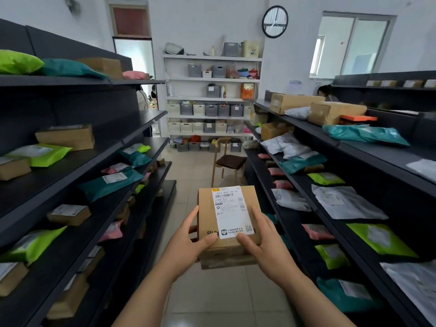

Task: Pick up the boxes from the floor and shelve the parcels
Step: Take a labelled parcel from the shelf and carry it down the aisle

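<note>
Tiled aisle [186,175] runs open between the left shelving [28,185] and right shelving [389,161]. A wooden chair [228,161] stands at its far end, partly blocking it; bare gaps separate parcels [111,182] on both racks.

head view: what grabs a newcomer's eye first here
The labelled cardboard box held by the left hand and right hand, low in the centre aisle. Then the dark shelves on both sides, dotted with lime and teal mailers, and the wall clock high on the far wall.
</note>
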{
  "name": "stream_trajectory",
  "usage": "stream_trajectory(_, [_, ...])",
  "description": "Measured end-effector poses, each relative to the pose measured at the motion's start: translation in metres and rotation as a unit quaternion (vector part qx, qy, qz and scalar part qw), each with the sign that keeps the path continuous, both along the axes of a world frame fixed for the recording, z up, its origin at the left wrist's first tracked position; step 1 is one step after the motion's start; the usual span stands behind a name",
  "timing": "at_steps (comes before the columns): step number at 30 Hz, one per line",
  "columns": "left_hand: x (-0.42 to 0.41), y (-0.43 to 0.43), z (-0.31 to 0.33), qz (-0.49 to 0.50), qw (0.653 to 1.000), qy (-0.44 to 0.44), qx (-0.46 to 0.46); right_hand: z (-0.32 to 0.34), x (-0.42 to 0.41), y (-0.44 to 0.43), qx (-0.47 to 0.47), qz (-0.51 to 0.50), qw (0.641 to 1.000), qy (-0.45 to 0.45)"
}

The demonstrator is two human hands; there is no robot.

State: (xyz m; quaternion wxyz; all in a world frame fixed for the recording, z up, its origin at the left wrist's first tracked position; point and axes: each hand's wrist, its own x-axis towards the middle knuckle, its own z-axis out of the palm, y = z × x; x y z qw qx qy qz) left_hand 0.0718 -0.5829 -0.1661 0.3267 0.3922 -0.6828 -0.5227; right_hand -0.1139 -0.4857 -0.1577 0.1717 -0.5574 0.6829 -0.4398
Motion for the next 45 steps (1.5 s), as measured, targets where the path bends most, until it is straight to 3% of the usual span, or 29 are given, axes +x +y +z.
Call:
stream_trajectory(20, [-0.070, -0.223, -0.010, 0.015, 1.000, 0.003, 0.002, -0.017, -0.073, -0.234, 0.009, 0.019, 1.000, -0.012])
stream_trajectory(35, [-0.089, -0.432, 0.008, 0.007, 0.991, -0.026, -0.134, -0.004, -0.089, -0.431, -0.037, -0.016, 0.998, -0.038])
stream_trajectory(45, [-0.142, -0.518, 0.002, -0.030, 0.990, -0.050, -0.128, -0.011, -0.144, -0.516, -0.014, -0.026, 0.999, -0.037])
